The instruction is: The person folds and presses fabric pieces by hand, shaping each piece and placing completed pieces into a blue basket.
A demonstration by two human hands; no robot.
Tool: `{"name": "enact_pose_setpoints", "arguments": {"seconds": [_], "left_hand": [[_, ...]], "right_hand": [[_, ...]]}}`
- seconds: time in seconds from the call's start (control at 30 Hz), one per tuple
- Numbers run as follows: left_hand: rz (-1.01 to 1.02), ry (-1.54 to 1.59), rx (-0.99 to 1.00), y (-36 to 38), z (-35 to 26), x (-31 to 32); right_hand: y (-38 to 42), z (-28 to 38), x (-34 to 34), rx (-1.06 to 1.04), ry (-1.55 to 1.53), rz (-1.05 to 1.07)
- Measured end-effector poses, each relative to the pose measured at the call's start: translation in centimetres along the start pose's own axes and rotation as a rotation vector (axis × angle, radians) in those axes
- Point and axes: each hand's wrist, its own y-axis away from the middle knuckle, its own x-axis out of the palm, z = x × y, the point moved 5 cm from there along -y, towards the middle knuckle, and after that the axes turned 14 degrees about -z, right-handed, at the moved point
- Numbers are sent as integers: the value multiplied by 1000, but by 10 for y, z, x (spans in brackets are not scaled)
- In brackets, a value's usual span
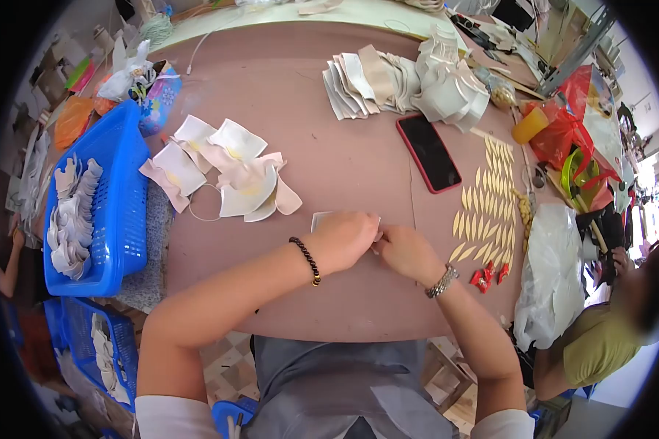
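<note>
My left hand [346, 238], with a dark bead bracelet at the wrist, is curled over a pale, leather-like piece [319, 218]. Only a corner of that piece shows past the knuckles. Close against it, my right hand [408, 253] has its fingers pinched together. What those fingers grip is hidden. To the left of my hands lies a loose pile of white and pinkish pieces [231, 164] with yellowish patches. Rows of small yellow leaf-shaped pieces [488, 197] lie to the right of my right hand.
A red-edged phone [428, 154] lies beyond my hands, near stacked pale pieces [447, 84]. Small red wrapped items [488, 278] sit by the leaf shapes. A blue basket [128, 212] stands left; plastic wrapping [553, 274] lies right. Another person's sleeve [600, 347] is at far right.
</note>
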Motion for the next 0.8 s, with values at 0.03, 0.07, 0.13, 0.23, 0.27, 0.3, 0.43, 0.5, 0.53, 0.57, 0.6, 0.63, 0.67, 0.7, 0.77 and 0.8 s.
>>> {"name": "enact_pose_setpoints", "arguments": {"seconds": [0.03, 0.07, 0.13, 0.23, 0.27, 0.3, 0.43, 0.5, 0.53, 0.57, 0.6, 0.63, 0.67, 0.7, 0.77, 0.8], "left_hand": [[12, -23, -6, 0, 0, 2], [22, -47, -12, -1, 0, 3], [30, -36, -20, -2, 0, 6], [46, -22, -35, -5, 2, 8], [56, -14, -39, -5, 2, 9], [57, -12, -42, -5, 2, 8], [46, -50, -5, -5, 1, 9], [47, -68, -3, -5, 1, 9], [55, -78, 13, -6, 1, 9], [60, -88, 28, -6, 0, 8], [53, -91, 28, -7, -1, 8], [29, -94, 33, -7, -2, 6], [5, -97, 37, -8, -3, 4], [-2, -102, 32, -9, -3, 3], [60, -94, 19, -8, -4, 7], [63, -95, 14, -8, -7, 5]], "right_hand": [[-4, 3, -5, 14, -2, 5], [-5, 6, -9, 119, -77, 141], [-4, 9, -9, 228, -155, 278], [-2, 11, -10, 263, -172, 293], [-1, 14, -12, 262, -120, 282], [0, 14, -13, 259, -68, 270], [2, 10, -7, 148, 69, 141], [5, 16, -19, 70, 169, -39], [9, 19, -23, 68, 170, -41], [13, 20, -31, 116, 193, -61], [18, 19, -36, 162, 217, -82], [26, 7, -27, 156, 219, -87], [35, 6, -17, -225, 124, -294], [48, 20, -21, -609, 19, -492], [54, 20, -11, -663, 39, -469], [57, 25, -7, -708, 61, -454]]}}
